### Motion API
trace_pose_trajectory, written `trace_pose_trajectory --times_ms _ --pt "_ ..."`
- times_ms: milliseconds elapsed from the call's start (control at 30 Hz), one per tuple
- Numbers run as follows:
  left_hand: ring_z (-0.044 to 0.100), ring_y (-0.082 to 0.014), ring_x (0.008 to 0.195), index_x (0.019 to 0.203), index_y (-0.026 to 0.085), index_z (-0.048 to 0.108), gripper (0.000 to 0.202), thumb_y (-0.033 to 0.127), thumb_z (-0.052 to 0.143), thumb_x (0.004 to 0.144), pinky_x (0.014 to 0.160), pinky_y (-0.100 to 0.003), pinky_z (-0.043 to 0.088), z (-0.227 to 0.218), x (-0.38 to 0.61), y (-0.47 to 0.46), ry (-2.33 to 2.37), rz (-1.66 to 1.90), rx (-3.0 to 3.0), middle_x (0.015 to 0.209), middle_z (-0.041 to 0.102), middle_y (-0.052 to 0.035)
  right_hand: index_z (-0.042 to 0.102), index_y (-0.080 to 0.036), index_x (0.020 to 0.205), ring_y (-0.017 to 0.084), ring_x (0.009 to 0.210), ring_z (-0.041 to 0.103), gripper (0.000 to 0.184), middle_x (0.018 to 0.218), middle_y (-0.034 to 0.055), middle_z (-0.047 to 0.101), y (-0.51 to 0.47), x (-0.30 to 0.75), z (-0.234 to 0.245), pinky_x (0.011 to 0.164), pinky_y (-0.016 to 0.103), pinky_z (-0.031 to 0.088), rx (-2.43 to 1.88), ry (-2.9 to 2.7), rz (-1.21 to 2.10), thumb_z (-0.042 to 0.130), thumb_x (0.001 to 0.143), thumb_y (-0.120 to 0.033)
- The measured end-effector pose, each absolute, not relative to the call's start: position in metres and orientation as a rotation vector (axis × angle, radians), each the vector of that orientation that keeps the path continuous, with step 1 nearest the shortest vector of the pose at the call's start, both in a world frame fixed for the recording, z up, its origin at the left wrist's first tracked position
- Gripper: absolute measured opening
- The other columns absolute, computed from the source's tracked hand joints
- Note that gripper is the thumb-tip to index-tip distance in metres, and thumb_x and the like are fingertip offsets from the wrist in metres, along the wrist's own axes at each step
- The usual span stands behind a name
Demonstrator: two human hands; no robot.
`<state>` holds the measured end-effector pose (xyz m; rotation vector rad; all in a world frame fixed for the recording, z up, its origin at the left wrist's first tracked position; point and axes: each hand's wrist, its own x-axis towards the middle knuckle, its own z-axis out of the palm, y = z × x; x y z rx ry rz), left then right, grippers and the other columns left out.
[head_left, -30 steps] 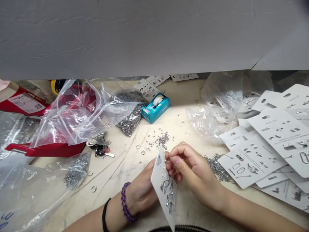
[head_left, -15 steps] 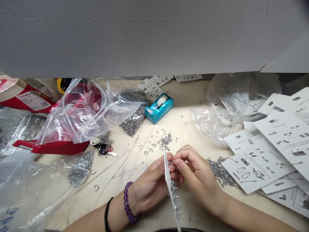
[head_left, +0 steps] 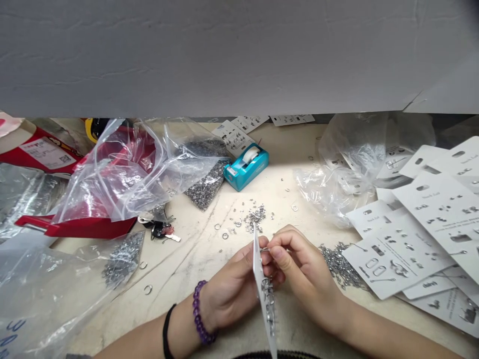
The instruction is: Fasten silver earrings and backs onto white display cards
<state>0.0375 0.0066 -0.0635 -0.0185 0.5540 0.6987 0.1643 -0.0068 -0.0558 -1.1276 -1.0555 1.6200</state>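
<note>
Left hand [head_left: 232, 294] grips a white jewelry card [head_left: 259, 271] edge-on at six o'clock, metal findings [head_left: 268, 299] hanging on it; right hand [head_left: 303, 271] pinches a tiny metal piece [head_left: 266, 249] tight beside the card; hands held close steady such fine work; loose findings [head_left: 256, 217] lie at twelve o'clock.

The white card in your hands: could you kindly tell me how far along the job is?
Done: the card already carries metal pieces on its lower part. In hand: the left hand grips the card while the right hand pinches a small metal piece at its edge. Left: loose pieces lie scattered nearby, and the stacked white cards at right seem to show only printed pictures.
</note>
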Motion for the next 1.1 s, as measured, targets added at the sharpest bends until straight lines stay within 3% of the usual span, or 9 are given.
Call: trace_pose_trajectory --times_ms 567,867,1100 --pt "0.045 -0.0045 0.057 0.070 0.014 0.051 0.021 0.018 0.071 0.066 0.061 -0.016 0.039 -0.0621 0.0372 0.0064 0.549 0.698 -0.101 0.061 0.046 0.0046 0.053 -0.020 0.084 0.008 0.059 0.054 0.010 0.079 0.0014 0.054 -0.0109 0.1625 -0.0642 0.051 0.020 0.050 -1.161 -1.218 1.409 0.045 0.089 -0.026" --pt "0.048 -0.0038 0.055 0.065 0.013 0.052 0.020 0.014 0.072 0.064 0.057 -0.012 0.040 -0.0600 0.0368 0.0058 0.563 0.684 -0.076 0.058 0.051 0.0031 0.053 -0.019 0.082 0.008 0.064 0.051 0.013 0.074 -0.0004 0.051 -0.0125 0.1631 -0.0647 0.056 0.020 0.047 -1.173 -1.546 0.924 0.045 0.084 -0.008" --pt "0.048 -0.0045 0.055 0.064 0.013 0.051 0.020 0.014 0.071 0.064 0.055 -0.013 0.040 -0.0581 0.0368 0.0059 0.578 0.703 -0.019 0.058 0.051 0.0029 0.051 -0.020 0.087 0.010 0.066 0.051 0.015 0.076 -0.0001 0.051 -0.0135 0.1634 -0.0638 0.058 0.021 0.047 -1.156 -1.636 0.822 0.045 0.084 -0.006"
